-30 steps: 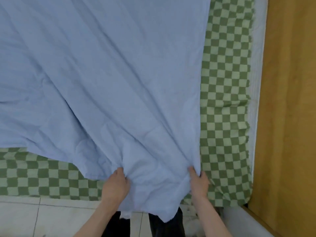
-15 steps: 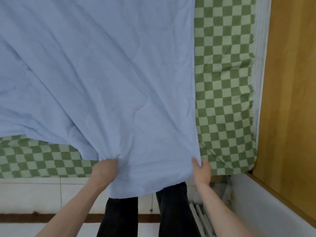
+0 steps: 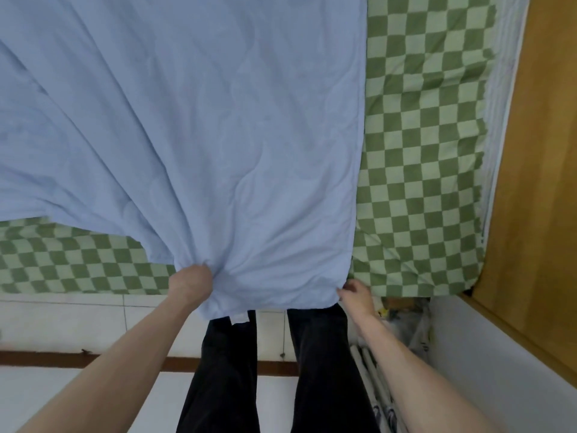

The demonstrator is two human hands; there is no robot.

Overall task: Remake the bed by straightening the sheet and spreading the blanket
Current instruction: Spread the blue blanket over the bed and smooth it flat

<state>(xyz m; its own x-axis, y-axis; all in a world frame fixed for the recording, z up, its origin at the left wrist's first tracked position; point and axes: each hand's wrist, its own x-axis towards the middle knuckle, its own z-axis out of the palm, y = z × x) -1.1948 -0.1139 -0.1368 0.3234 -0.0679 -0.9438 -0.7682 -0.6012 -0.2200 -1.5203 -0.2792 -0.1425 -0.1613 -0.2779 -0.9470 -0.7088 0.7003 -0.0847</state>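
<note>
Both hands have drawn the blue blanket (image 3: 193,126) nearer the foot edge of the checked sheet (image 3: 418,170). Left hand (image 3: 191,284) grips a bunched fold; right hand (image 3: 356,293) pinches the blanket's corner. Its fingers are partly hidden by cloth. Right of the sheet stands a wooden board (image 3: 537,195); below it, dark trousers (image 3: 224,370).

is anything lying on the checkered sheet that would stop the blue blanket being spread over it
Nothing visible does. The left hand and right hand both grip the blue blanket at its near edge, and the exposed strips of the checkered sheet, to the right and along the near side, show only wrinkles. What lies under the blanket is hidden.
</note>
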